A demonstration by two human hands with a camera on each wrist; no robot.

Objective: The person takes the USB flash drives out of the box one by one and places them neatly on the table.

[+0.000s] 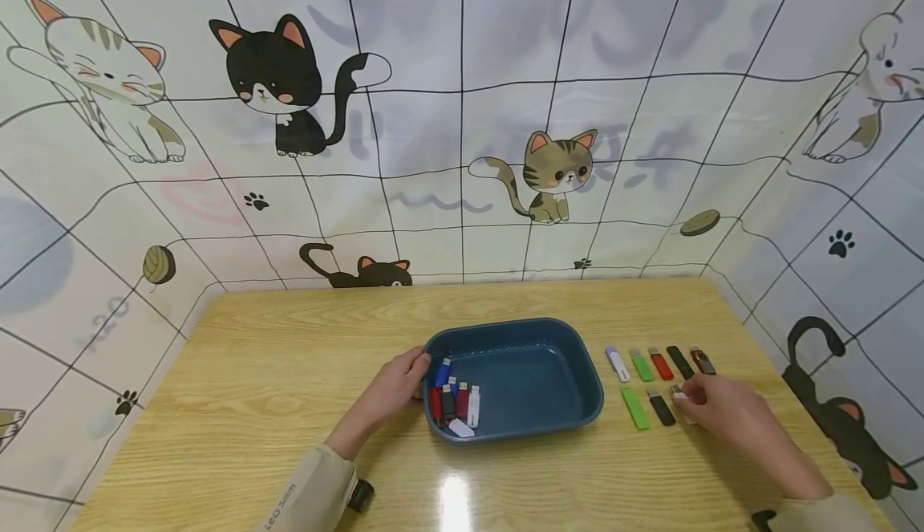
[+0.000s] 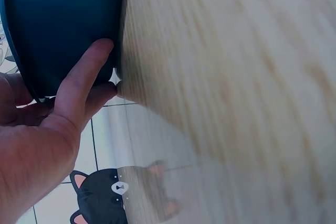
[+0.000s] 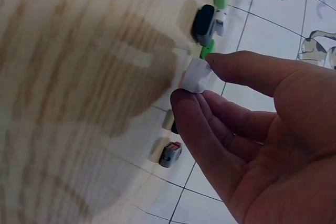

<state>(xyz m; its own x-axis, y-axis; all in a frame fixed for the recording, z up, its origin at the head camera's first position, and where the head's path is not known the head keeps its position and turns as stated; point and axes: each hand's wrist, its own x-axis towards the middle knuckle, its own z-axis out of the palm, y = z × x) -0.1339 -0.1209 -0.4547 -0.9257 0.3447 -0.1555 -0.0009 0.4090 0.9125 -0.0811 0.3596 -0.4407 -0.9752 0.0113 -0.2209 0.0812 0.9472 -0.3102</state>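
Observation:
A dark blue plastic tray [image 1: 527,379] stands mid-table, with several USB sticks in its left end, among them a white one [image 1: 473,408] and a blue one [image 1: 443,372]. My left hand [image 1: 393,385] holds the tray's left side, its fingers and thumb about the rim and outer wall [image 2: 63,19]. To the right of the tray, my right hand [image 1: 727,408] pinches a white USB stick [image 3: 196,75] between thumb and fingertips, at the right end of the nearer row. Beside it in that row lie a black stick [image 1: 660,408] and a green one [image 1: 636,408].
Behind these, a farther row holds a white-and-purple stick [image 1: 617,364], a green one [image 1: 641,365], a red one [image 1: 660,363], a black one [image 1: 680,362] and a dark one with metal [image 1: 703,360]. Cat-patterned cloth [image 1: 433,139] surrounds the wooden table [image 1: 289,355].

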